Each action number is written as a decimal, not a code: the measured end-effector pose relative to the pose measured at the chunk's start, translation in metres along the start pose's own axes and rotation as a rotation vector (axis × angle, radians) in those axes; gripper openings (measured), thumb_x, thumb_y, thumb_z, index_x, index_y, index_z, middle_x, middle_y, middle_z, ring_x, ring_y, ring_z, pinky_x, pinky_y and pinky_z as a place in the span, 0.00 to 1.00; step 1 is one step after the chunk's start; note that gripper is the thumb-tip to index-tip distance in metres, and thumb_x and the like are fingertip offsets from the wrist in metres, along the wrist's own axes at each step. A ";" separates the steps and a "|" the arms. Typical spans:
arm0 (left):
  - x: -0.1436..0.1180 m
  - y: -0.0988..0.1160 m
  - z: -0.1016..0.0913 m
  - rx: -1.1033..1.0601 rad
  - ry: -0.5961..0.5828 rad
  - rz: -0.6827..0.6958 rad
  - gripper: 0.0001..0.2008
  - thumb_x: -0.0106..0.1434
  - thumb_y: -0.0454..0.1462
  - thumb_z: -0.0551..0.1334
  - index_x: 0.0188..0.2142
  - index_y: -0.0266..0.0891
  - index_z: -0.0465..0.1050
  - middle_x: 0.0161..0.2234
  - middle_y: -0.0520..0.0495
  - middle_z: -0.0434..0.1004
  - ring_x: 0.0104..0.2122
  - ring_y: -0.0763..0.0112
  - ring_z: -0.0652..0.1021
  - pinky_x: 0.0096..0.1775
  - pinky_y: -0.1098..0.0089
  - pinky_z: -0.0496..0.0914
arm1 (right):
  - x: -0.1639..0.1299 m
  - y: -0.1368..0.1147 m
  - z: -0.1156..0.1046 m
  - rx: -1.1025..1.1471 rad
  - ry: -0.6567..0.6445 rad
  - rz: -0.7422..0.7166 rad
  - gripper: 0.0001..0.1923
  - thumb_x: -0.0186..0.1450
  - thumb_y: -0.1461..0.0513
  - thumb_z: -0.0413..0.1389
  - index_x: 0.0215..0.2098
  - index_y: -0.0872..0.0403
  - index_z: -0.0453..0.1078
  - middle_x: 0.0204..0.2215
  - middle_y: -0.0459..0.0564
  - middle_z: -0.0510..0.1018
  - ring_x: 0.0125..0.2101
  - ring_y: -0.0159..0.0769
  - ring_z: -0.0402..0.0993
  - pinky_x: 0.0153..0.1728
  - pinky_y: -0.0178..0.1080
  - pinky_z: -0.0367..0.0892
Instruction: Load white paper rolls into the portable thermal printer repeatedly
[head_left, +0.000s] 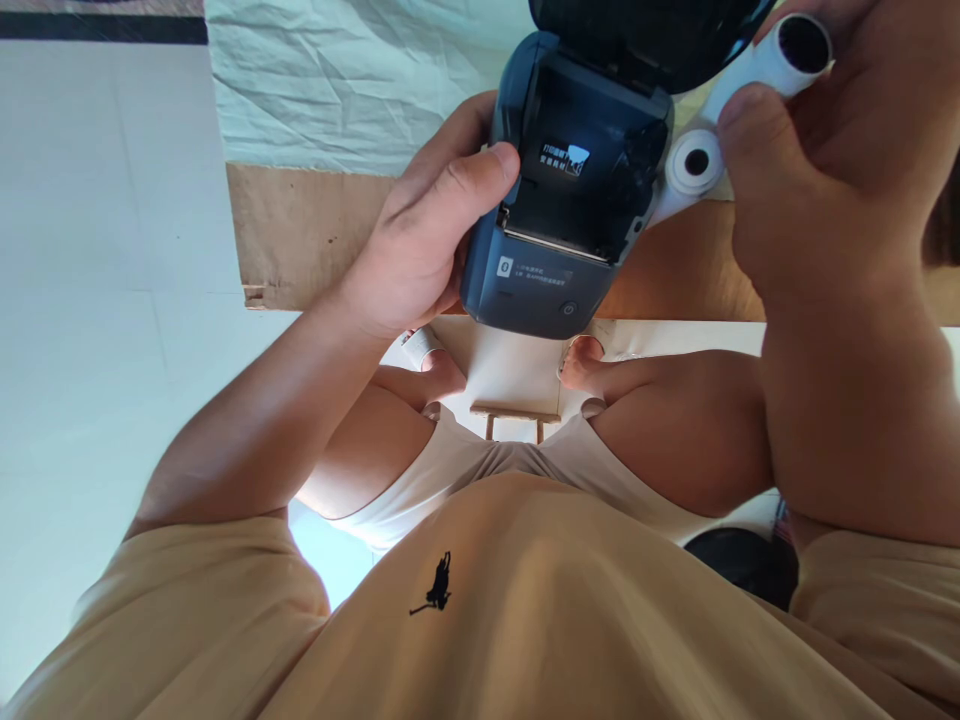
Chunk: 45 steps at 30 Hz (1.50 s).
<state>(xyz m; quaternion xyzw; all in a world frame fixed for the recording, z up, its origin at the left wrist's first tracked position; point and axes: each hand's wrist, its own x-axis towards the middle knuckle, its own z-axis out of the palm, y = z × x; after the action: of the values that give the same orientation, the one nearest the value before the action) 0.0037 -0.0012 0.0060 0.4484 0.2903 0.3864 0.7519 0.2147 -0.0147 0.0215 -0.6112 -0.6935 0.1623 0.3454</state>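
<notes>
My left hand [442, 210] is closed around the left side of a dark blue-grey portable label printer [555, 270], thumb on its edge. The printer's black lid [645, 40] is swung up, baring a hollow compartment with a white printed sticker inside; no roll lies in it. Beside it, my right hand [810, 150] grips a white paper roll [750, 75] with a wide dark core, thumb pressed on its side. Just below that, a second white roll [679, 180] with a small core hole sits against the printer's right side. What supports this second roll is hidden.
A wooden table edge [300, 230] runs across under the hands, partly covered by a wrinkled pale cloth [337, 90]. My legs are beneath it, with a small wooden stool or rung [517, 413] between them. Pale tiled floor [90, 250] lies to the left.
</notes>
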 end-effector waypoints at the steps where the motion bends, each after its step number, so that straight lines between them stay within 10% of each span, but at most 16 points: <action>1: 0.000 0.000 0.000 -0.001 -0.003 0.000 0.08 0.57 0.37 0.49 0.37 0.44 0.61 0.33 0.48 0.62 0.29 0.71 0.66 0.30 0.65 0.65 | 0.000 0.000 0.000 -0.002 -0.003 0.001 0.17 0.58 0.63 0.46 0.44 0.59 0.62 0.35 0.43 0.67 0.33 0.15 0.62 0.27 0.23 0.56; 45: 0.001 -0.002 0.002 -0.005 0.025 0.006 0.08 0.56 0.37 0.49 0.36 0.45 0.62 0.32 0.48 0.64 0.29 0.70 0.67 0.31 0.64 0.67 | 0.002 0.002 -0.002 0.010 0.009 0.009 0.15 0.58 0.63 0.46 0.43 0.58 0.63 0.35 0.43 0.69 0.33 0.17 0.63 0.27 0.24 0.56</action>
<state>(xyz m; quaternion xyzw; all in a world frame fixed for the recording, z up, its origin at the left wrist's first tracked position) 0.0064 -0.0022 0.0049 0.4423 0.2975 0.3949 0.7483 0.2170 -0.0131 0.0220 -0.6135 -0.6881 0.1644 0.3509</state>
